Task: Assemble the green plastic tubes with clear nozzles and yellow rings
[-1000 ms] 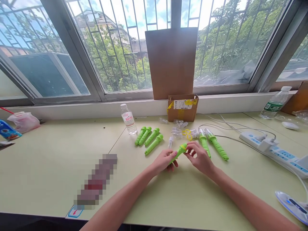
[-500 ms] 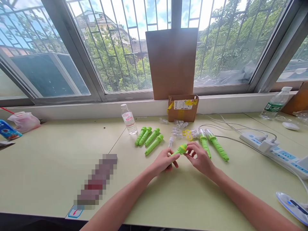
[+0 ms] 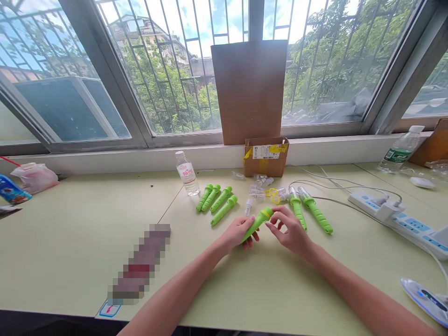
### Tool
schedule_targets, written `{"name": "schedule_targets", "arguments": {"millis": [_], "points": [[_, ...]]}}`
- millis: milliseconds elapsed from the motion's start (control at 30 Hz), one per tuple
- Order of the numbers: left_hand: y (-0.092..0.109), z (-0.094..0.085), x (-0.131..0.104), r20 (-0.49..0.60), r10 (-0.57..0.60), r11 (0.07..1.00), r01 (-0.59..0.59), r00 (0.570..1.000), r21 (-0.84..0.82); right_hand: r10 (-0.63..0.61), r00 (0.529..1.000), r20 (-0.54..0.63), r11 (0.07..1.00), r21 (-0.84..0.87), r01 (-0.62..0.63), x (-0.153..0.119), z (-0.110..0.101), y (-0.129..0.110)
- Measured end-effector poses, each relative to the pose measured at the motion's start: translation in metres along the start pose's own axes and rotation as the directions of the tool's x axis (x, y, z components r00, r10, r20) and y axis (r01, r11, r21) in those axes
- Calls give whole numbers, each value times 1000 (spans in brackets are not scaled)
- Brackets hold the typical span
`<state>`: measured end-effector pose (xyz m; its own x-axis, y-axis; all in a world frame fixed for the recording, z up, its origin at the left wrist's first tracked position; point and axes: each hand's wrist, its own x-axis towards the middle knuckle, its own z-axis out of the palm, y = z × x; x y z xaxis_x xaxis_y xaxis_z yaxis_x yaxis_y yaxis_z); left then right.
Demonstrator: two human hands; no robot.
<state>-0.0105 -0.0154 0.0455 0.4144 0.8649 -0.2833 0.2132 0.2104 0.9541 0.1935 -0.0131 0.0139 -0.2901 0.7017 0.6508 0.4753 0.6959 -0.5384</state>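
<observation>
My left hand (image 3: pixel 241 233) is closed round a green tube (image 3: pixel 257 223) with a yellow ring near its threaded top, tilted up to the right. At that top end is my right hand (image 3: pixel 285 227), its thumb and fingers curled beside the ring; whether they grip anything is too small to tell. Several green tubes (image 3: pixel 224 211) lie left of my hands. To the right rest two green tubes with clear tops (image 3: pixel 318 214). Clear plastic pieces (image 3: pixel 257 192) and yellow rings (image 3: pixel 276 199) lie beyond my hands.
Behind the pieces stands an open cardboard box (image 3: pixel 264 165), with a water bottle (image 3: pixel 188 175) to its left. A white power strip (image 3: pixel 402 224) with cables lies at the right. A blurred-out patch (image 3: pixel 140 263) covers something at the front left.
The green tube in my left hand has turned, and more of its body shows below the yellow ring. My right hand has shifted very slightly.
</observation>
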Motion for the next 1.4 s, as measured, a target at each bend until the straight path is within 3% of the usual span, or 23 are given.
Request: {"name": "schedule_targets", "arguments": {"millis": [367, 533, 633, 767, 867, 1100, 1400], "points": [[2, 2, -2, -14, 54, 998, -53, 998, 36, -52, 996, -77, 999, 12, 53, 1, -1, -7], [3, 2, -1, -37, 75, 997, -74, 997, 39, 37, 992, -122, 998, 57, -30, 2, -3, -10], [1, 1, 0, -55, 98, 995, -96, 994, 35, 198, 970, -142, 964, 208, -166, 5, -3, -8], [0, 1, 2, -97, 124, 992, -122, 987, 28, 484, 875, -29, 748, 533, -396, 8, -4, -2], [0, 2, 1, -162, 128, 991, -121, 978, 49, 584, 809, 62, 577, 670, -468, 10, -7, 1], [2, 0, 0, -355, 161, 986, -134, 921, 99, 630, 751, 197, 386, 759, -524, 12, -9, 5], [-3, -4, 5, -397, 178, 984, -154, 900, 92, 647, 679, 347, 123, 831, -542, 14, -12, 10]]}}
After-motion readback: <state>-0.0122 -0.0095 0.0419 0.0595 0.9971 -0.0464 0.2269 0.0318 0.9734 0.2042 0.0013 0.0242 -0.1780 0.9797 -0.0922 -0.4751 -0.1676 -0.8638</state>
